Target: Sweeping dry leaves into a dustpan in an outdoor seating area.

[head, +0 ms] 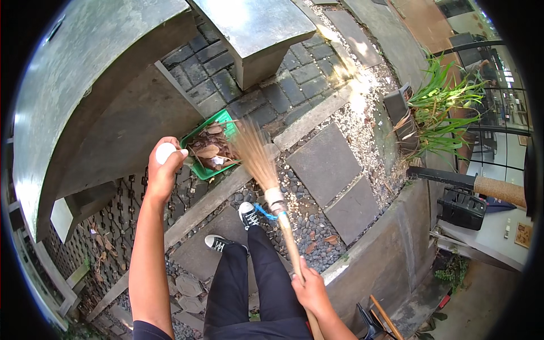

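Observation:
My left hand (160,182) is closed around the white rounded end of a handle (165,153), which seems to belong to the green plastic dustpan (201,171) just beyond it. Dry brown leaves (208,151) and a small white scrap (217,160) lie inside the dustpan. Lower right, my right hand (311,288) grips the wooden handle of a stick broom (290,242). A pale band and blue cord bind the broom's neck. Its bristles (257,159) are fanned and slightly blurred, overlapping the dustpan's right side in view; whether they touch it I cannot tell.
Concrete slabs on supports (263,25) rise at the top and left. A low concrete curb (208,206) runs between dark paving and pebbles (323,231). Square stepping stones (325,163) lie right of the broom. Further right are a potted plant (446,100) and a low wall (382,250).

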Available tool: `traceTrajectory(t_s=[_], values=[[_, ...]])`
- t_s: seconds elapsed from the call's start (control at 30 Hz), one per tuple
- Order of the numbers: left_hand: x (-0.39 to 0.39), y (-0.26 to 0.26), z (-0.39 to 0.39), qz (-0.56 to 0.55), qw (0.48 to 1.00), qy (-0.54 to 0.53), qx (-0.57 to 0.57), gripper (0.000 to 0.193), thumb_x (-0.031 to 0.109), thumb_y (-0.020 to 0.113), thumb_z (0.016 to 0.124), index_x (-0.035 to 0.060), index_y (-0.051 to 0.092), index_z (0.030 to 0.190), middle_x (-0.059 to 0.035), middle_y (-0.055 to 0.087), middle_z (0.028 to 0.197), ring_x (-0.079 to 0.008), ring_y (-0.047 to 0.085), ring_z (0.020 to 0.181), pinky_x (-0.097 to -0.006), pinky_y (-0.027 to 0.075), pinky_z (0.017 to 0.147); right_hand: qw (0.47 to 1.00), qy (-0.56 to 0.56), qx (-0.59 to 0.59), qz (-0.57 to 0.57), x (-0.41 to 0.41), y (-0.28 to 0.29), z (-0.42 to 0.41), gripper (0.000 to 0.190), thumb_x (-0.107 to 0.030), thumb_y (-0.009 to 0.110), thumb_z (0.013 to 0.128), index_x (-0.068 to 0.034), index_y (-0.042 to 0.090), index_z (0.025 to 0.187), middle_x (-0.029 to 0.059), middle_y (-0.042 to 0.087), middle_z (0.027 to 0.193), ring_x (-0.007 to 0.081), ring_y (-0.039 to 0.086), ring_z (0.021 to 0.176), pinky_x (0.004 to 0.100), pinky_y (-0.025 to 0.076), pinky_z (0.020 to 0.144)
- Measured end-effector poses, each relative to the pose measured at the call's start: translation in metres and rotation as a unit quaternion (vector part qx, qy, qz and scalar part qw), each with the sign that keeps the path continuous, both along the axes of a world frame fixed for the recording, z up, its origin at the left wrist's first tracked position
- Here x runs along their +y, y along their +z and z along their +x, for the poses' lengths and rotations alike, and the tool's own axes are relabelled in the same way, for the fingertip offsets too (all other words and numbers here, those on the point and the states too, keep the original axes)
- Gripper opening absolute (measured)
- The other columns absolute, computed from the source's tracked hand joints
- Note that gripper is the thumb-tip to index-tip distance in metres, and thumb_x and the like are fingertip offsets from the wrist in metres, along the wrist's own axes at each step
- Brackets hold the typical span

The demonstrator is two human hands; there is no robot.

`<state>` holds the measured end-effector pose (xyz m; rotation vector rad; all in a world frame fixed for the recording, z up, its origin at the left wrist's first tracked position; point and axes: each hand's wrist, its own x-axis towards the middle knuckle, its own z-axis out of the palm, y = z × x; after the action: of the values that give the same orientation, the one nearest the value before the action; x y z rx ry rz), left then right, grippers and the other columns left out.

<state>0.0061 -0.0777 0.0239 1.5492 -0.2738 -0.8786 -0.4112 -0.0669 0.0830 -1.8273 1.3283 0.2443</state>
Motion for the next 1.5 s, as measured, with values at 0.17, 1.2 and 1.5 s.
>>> traceTrajectory(t_s=[0.17,1.2,1.5], values=[[0.004,0.004,0.001,0.000,1.000,0.009,-0.008,0.016,0.013,0.063,0.075,0.0107,0.050,0.083,0.0061,0.044,0.069,-0.0040,0.040,0.060,-0.0215,0.030,0.053,0.999,-0.008,0.015,-0.040,-0.042,-0.027,0.019,0.055,-0.014,0.059,0.085,0.005,0.042,0.135,0.0251,0.060,0.088,0.0408,0.060,0.081,0.0437,0.049,0.073],[0.009,0.007,0.008,-0.002,1.000,0.020,0.018,0.016,0.013,0.062,0.076,0.0103,0.050,0.087,0.0035,0.046,0.081,-0.0042,0.042,0.067,-0.0198,0.033,0.056,0.986,-0.134,0.009,0.099,-0.017,-0.003,-0.013,0.056,-0.016,0.060,0.086,0.001,0.043,0.137,0.0201,0.065,0.082,0.0241,0.065,0.068,0.0325,0.051,0.067],[0.005,0.002,0.005,-0.003,1.000,-0.004,0.007,0.015,0.010,0.060,0.076,0.0101,0.049,0.086,0.0042,0.046,0.080,-0.0036,0.041,0.065,-0.0200,0.033,0.056,0.983,-0.119,0.031,0.135,-0.048,-0.075,0.033,0.053,-0.019,0.059,0.085,0.004,0.047,0.131,0.0302,0.061,0.103,0.0364,0.065,0.093,0.0364,0.050,0.079]])
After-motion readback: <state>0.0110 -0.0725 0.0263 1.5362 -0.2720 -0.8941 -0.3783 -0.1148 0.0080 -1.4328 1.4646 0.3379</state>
